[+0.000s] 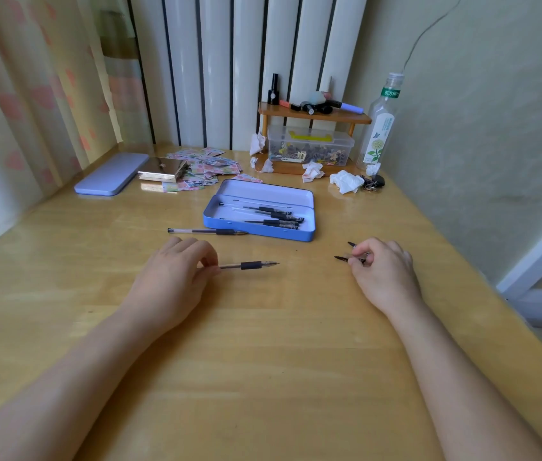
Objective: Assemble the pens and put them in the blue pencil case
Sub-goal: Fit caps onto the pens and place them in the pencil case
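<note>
Your left hand (176, 277) pinches the pen (249, 265) lying left-right, tip toward your right hand (382, 271), whose fingers clamp two caps (346, 252); case (259, 227) sits open just beyond.

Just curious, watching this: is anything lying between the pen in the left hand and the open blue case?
Nothing visible blocks it. Bare table lies between the pen in the left hand and the blue case. Another pen lies left of the case, off that path.

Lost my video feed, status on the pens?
Left hand pinching uncapped pen. Right hand holding two caps. Blue case open, several pens inside; one pen loose beside it. Nothing blocking.
</note>
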